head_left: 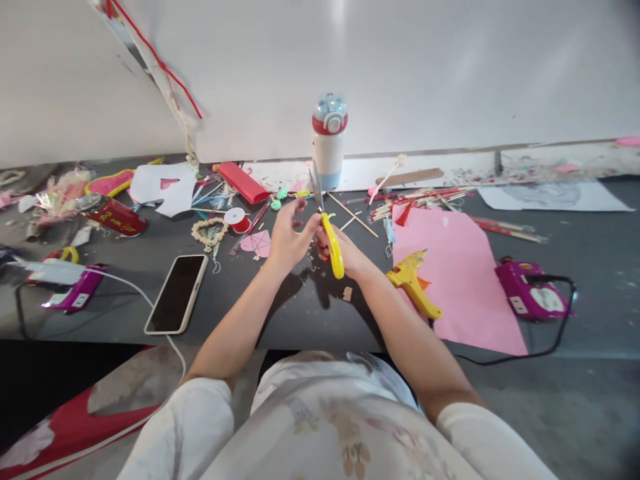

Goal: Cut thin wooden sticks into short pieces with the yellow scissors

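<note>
Head view: the right hand point(345, 253) is closed around the yellow handle of the scissors point(334, 252), which stand at the middle of the view over the grey table point(295, 323), blades towards the bottle point(327, 152) at twelve o'clock. The left hand point(291, 237) is just beside them, its thumb and forefinger spread, though I cannot tell whether it pinches anything small. Around the hands lie a phone point(173, 295) at eight o'clock, a ribbon spool point(237, 220) at nine, sticks point(430, 201) at two, and pink paper point(467, 293) at three, overlapped by a glue gun point(414, 283) at four.

Upright bottle point(329, 148), phone point(176, 294), red can point(114, 215)
</note>
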Tool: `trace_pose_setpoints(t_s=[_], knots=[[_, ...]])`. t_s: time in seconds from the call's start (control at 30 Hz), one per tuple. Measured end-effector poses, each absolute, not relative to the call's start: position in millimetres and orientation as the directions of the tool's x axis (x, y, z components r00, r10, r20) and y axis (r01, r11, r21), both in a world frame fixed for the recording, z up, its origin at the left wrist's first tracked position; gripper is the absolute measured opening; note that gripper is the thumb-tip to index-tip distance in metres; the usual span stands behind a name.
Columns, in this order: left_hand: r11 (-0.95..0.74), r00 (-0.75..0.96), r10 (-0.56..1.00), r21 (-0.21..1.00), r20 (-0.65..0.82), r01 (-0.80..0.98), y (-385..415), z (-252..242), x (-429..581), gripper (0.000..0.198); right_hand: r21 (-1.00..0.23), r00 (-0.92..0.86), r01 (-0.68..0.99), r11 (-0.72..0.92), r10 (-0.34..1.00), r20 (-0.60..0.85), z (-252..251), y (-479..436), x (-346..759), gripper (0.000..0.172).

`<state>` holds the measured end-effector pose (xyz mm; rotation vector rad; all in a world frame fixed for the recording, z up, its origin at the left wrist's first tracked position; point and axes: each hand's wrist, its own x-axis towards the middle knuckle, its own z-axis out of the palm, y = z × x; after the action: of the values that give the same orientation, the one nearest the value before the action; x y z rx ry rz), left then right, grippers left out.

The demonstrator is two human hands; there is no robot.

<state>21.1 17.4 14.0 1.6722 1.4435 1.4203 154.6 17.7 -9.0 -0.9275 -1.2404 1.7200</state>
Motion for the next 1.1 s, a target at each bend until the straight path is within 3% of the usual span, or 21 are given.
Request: trace_pose_setpoints(t_s=[0.13,0.23,0.4,0.8,1.1], knots=[[-0.104,0.059,0.994,0.969,0.093,0.225,13,6,34,0.093,-0.965,-0.309,-0.214,-0.153,0.948,-0.081,-10,25,158,0.038],[-0.055,0.221,0.975,0.985,0.017,0.166,7,8,42,0.104,-0.952,-0.314,-0.268,-0.144,0.948,-0.055,-10,26,158,0.035],[-0.074,0.388,0.921,0.995,0.042,0.066,1,12,51,0.105,-0.931,-0.372,-0.308,-0.196,0.925,-0.072,-11,22,157,0.031],[-0.11,0.373,0.92,0.993,0.116,-0.038,2,8,52,0.089,-0.965,-0.346,-0.235,-0.119,0.938,-0.032,-16,25,159,0.034],[-0.117,0.373,0.919,0.992,0.129,-0.055,2,4,52,0.086,-0.959,-0.36,-0.238,-0.153,0.931,-0.059,-16,24,160,0.033]])
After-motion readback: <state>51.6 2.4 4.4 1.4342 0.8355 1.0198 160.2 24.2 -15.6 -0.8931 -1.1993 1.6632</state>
